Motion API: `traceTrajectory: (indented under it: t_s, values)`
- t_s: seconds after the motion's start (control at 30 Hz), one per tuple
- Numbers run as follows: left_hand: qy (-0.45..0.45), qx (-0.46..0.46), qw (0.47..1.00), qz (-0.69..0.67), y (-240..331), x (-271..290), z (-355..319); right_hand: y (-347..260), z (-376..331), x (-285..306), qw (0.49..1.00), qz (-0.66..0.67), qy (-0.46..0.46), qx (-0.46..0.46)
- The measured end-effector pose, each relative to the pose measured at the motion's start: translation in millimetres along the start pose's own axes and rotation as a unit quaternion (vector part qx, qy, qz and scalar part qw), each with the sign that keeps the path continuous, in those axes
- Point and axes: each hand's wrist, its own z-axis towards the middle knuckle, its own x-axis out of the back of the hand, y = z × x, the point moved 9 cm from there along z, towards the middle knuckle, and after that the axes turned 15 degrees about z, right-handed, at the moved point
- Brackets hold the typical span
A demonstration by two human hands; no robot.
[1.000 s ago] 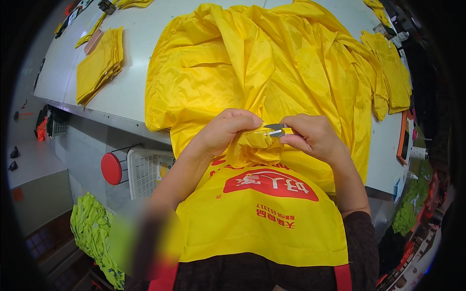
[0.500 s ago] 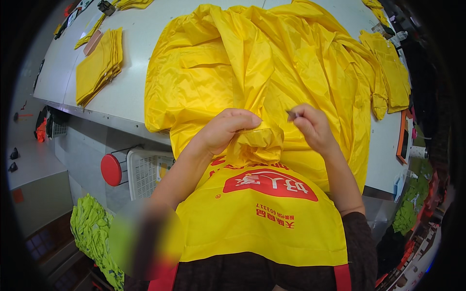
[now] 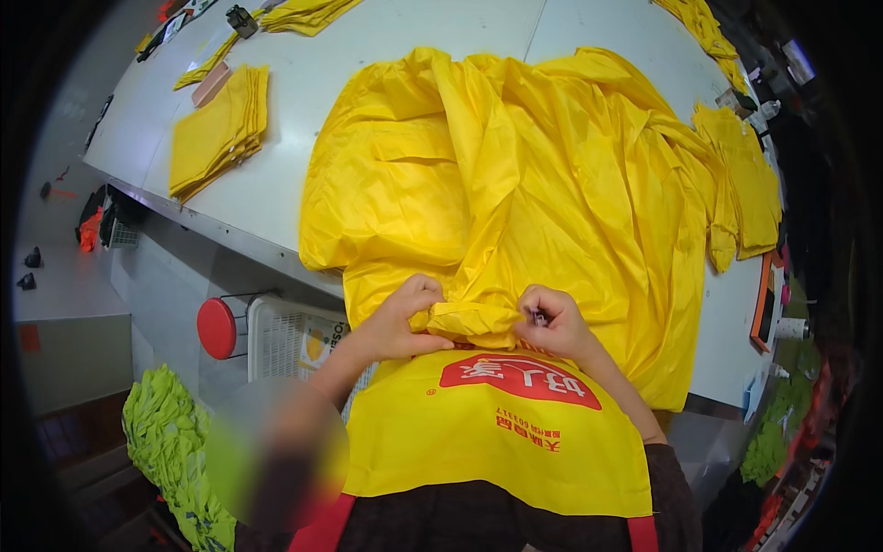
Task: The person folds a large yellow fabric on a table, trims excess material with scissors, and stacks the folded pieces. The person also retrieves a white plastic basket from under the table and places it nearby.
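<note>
L hand fisted tight on a bunched fold of the yellow garment, which is spread over the white table w/ its near edge hanging off the table's front; R hand curled shut, pinching same fold plus a small metal tool; folded yellow stack on table, well left of garment; red stool below table edge.

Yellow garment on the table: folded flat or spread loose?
Spread loose: the yellow garment lies rumpled across the table, its near edge bunched between both hands.
</note>
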Motion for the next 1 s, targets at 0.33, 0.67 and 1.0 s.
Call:
traceTrajectory:
  t_s: [0.33,0.67,1.0]
  values:
    - [0.462,0.2,0.789,-0.351,-106,23,35,-19,51,-51,0.936,-0.286,0.014,0.207]
    - [0.326,0.202,0.902,0.2,-70,56,-12,-36,39,-20,0.811,-0.486,0.055,0.322]
    - [0.359,0.431,0.802,-0.207,-188,39,-177,7,37,69,0.912,-0.392,0.061,-0.109]
